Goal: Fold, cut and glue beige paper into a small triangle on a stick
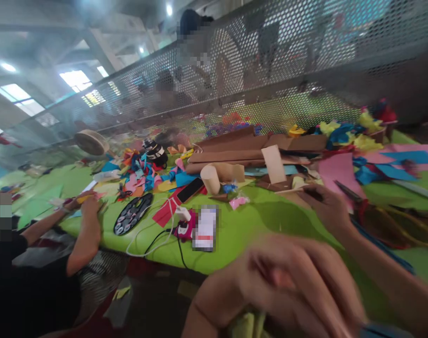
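My left hand [294, 281] is large and blurred in the foreground, its fingers curled over toward the palm. Whatever it may hold is hidden. Just below it shows some yellow-green material [249, 326]. My right hand [322, 204] reaches over the green tabletop [242, 239], thumb and forefinger closed at the end of a thin tan stick [287, 191]. Around its fingertips lie pale yellow scraps [298, 182] and an upright cream card [273, 164]. Red-handled scissors [361, 206] are beside the right hand, along with a yellow-rimmed loop [407, 227].
A phone [205, 227], a pink power adapter [185, 230] with cables and a black tray of round pieces [132, 213] are at centre-left. Coloured paper scraps [143, 173] and brown card [228, 152] line a perforated metal screen [235, 70]. A co-worker's arms [87, 230] are at left.
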`<state>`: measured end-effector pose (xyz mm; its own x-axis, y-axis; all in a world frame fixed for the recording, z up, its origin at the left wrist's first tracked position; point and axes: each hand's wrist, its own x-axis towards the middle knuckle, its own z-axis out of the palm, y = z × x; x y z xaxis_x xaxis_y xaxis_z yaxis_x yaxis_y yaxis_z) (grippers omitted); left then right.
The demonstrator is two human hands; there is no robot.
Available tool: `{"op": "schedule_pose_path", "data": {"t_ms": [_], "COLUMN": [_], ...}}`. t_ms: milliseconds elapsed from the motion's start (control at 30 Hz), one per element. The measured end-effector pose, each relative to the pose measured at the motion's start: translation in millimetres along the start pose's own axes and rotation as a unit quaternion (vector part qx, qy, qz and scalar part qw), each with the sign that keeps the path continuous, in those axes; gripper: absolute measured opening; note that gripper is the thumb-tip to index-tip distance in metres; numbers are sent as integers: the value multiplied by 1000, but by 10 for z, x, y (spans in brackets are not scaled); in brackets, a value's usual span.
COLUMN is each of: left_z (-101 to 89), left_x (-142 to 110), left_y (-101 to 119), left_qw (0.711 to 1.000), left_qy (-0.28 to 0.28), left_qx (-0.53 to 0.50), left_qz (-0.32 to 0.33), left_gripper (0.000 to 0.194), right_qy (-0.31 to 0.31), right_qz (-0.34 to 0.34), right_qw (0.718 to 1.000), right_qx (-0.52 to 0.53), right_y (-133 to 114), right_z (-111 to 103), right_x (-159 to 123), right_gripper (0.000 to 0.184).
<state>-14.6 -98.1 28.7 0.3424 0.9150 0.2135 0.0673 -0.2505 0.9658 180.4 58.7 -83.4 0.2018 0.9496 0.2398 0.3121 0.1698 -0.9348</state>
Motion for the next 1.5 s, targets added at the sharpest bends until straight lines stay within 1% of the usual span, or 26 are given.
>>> {"op": "schedule_pose_path", "data": {"t_ms": [33,67,100,133,167,200,267,333,400,500,567,633,667,800,900,1067,1200,1300,1500], "left_z": [-85,-158,-218,-267,-306,-335,-374,-385,-364,-288,-232,-195,-187,-209,-228,-195,-172,-165,-161], "left_x": [258,501,721,909,1065,1188,1351,1429,1452,1431,1407,1387,1379,1355,1331,1292,1281,1282,1279], "left_y": [-63,-128,-195,-266,-341,-424,-607,-802,-982,-1182,-1273,-1343,-1374,-1451,-1438,-1356,-1341,-1351,-1368], "left_qw": [999,993,987,987,989,991,987,972,956,937,927,928,934,971,983,987,989,988,985], "left_qy": [-6,-7,31,52,72,93,106,90,42,-26,-45,-34,-19,72,117,130,127,127,136], "left_qx": [-27,-90,-123,-115,-79,-24,102,211,285,345,372,371,356,225,142,92,76,81,107], "left_qz": [29,79,98,103,104,90,66,56,50,41,24,-3,-14,-26,-23,-16,-19,-16,-3], "left_gripper": [66,65,63,61,61,60,51,35,29,27,25,23,23,26,36,50,53,53,50], "right_qy": [-4,-9,-12,-15,-19,-25,-36,-43,-44,-45,-47,-51,-54,-82,-101,-73,-54,-50,-75], "right_qz": [-3,-5,-6,-7,-8,-10,-13,-16,-19,-26,-30,-30,-29,-14,-10,-72,-94,-80,-9], "right_qw": [1000,1000,1000,1000,999,999,998,997,997,997,998,997,997,994,992,995,994,995,994], "right_qx": [7,12,14,19,28,38,56,64,58,49,42,41,42,71,72,12,5,18,77], "right_y": [2,5,8,13,18,24,38,51,61,62,51,30,17,-54,-124,-254,-294,-288,-254], "right_z": [3,5,7,8,9,9,8,7,8,16,22,24,23,-1,-15,-15,-19,-17,-8], "right_x": [6,12,16,18,20,21,24,31,39,46,43,35,31,5,-32,-97,-110,-113,-123], "right_gripper": [43,43,42,41,40,39,36,35,34,33,32,31,32,37,39,31,24,24,29]}}
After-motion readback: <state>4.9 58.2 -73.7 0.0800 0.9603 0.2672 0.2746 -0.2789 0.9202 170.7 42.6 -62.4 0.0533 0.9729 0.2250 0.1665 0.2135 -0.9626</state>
